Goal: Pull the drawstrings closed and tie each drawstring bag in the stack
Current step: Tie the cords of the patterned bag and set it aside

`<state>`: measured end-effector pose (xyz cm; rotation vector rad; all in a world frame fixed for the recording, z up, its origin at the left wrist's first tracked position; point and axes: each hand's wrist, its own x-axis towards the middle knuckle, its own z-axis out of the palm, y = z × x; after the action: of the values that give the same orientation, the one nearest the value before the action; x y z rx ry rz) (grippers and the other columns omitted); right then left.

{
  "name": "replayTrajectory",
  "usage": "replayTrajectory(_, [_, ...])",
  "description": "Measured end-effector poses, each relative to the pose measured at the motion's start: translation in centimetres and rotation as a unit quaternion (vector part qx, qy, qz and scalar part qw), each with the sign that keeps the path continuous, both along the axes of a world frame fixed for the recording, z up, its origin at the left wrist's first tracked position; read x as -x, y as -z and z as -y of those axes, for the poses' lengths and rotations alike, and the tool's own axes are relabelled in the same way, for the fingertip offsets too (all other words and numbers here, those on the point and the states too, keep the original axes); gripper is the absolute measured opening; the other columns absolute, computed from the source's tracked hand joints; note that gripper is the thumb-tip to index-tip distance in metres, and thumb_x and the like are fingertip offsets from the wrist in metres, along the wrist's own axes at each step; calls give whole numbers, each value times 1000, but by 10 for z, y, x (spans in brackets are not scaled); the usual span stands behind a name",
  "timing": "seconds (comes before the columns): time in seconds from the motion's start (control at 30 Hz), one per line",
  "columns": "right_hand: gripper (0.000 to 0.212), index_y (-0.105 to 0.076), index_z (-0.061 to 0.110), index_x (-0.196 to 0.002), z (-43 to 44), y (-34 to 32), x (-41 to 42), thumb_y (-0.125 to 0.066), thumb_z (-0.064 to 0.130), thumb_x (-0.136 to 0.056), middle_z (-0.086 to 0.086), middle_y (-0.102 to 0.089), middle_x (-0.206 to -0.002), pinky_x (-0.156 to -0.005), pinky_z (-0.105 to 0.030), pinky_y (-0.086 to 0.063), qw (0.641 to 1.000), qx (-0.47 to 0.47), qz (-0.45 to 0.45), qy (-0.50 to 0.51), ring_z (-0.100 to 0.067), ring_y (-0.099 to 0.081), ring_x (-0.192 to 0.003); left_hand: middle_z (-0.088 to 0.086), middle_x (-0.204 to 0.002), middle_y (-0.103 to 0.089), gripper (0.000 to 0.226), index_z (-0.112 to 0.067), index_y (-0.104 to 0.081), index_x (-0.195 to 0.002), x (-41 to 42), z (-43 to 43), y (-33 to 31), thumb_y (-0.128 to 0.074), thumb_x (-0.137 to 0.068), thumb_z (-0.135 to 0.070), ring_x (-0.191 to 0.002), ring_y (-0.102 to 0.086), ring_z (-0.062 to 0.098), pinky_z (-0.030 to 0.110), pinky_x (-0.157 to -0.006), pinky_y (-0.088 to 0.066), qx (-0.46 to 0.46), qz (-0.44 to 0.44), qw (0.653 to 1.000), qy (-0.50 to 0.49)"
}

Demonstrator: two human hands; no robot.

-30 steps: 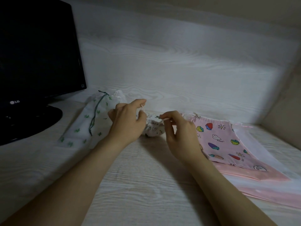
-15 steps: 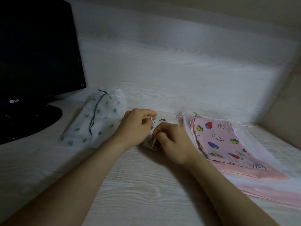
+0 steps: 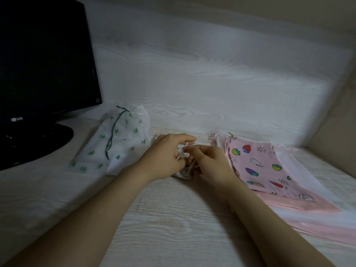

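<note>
Honestly, with left hand [image 3: 165,157] and right hand [image 3: 212,166] both pinching the cord [image 3: 185,147], I'd cinch the knot onto the small bag [image 3: 182,175] just below.

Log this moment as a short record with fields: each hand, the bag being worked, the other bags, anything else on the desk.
left hand: pinches the drawstring
right hand: pinches the same drawstring, close beside the left hand
bag in work: small white printed bag, bunched between the hands on the desk
to its left: cactus-print bag, mouth gathered, green cord lying across it
to its right: pink printed bag lying flat on top of the pink stack
also: dark monitor, far left
</note>
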<state>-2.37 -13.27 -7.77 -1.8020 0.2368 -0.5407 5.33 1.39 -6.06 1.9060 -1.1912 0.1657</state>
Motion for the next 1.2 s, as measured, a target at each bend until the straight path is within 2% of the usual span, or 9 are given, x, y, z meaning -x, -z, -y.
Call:
replayTrajectory(0.1, [24, -76, -5, -97, -3, -3, 5, -65, 16, -102, -11, -65, -62, -48, -25, -41, 999, -28, 5, -21, -16, -54, -52, -2, -130, -73, 78, -26, -55, -152, -2, 2, 2, -73, -83, 5, -93, -65, -8, 6, -61, -42, -6, -33, 999, 31])
replayTrajectory(0.17, [25, -73, -7, -98, -1, -5, 6, -66, 17, -101, -17, -61, -64, -49, -28, -42, 996, -82, -4, -18, -22, -54, -53, -4, -141, -64, 92, -42, -39, -158, -7, 4, 6, -75, -87, 4, -61, -64, 8, 18, -63, -52, 10, -81, 995, 50])
replayTrajectory(0.23, [28, -67, -9, -92, -1, -7, 6, -65, 17, -100, -7, -54, -58, -49, -30, -40, 991, -128, -23, -6, -21, -53, -52, -7, -134, -64, 94, -45, -29, -156, -11, 4, 9, -76, -90, 3, -64, -62, 17, 35, -65, -57, 29, -128, 990, 52])
replayTrajectory(0.33, [23, -57, 8, -77, -2, -13, 7, -58, 13, -100, 0, -48, -53, -46, -28, -29, 981, -192, -27, -3, -23, -49, -55, 0, -118, -69, 71, -33, -36, -140, -12, 2, 8, -78, -92, -4, -78, -73, 21, 38, -72, -60, 25, -182, 983, 29])
replayTrajectory(0.43, [15, -62, 5, -89, -2, -13, 6, -53, 9, -101, 0, -53, -50, -44, -27, -29, 976, -217, -22, 15, -22, -51, -54, 10, -105, -77, 36, -18, -60, -122, -11, 3, 6, -79, -93, -9, -90, -77, 21, 39, -84, -62, -14, -240, 971, 19])
replayTrajectory(0.57, [15, -71, -1, -90, 3, -6, 3, -64, 9, -99, -6, -52, -54, -48, -30, -41, 982, -184, -7, 39, -19, -48, -49, 4, -98, -82, 12, -12, -79, -108, -11, 3, 5, -73, -100, -18, -102, -76, 18, 38, -95, -59, -29, -284, 958, 29])
replayTrajectory(0.7, [18, -73, -6, -83, 5, -8, 5, -62, 2, -94, -24, -70, -69, -53, -33, -50, 986, -149, 0, 81, -26, -62, -52, 4, -90, -78, 19, -4, -78, -109, -10, 2, 0, -63, -105, -15, -83, -70, 9, 17, -70, -48, -1, -350, 937, 22])
replayTrajectory(0.93, [25, -73, -8, -89, 4, -17, 11, -50, -1, -95, -15, -67, -68, -43, -27, -36, 983, -111, 117, 84, -20, -49, -48, 8, -90, -80, 26, -6, -77, -111, -11, 3, -6, -60, -107, -25, -76, -70, 8, 30, -80, -46, 12, -423, 906, 11])
replayTrajectory(1.2, [33, -76, 4, -114, 3, -11, 7, -48, -9, -100, -9, -79, -103, -73, -21, -58, 989, 10, 146, 7, -19, -74, -99, 12, -85, -75, 22, -1, -80, -92, -5, -2, -8, -62, -98, -12, -87, -66, 12, 38, -93, -45, -64, -334, 938, 68])
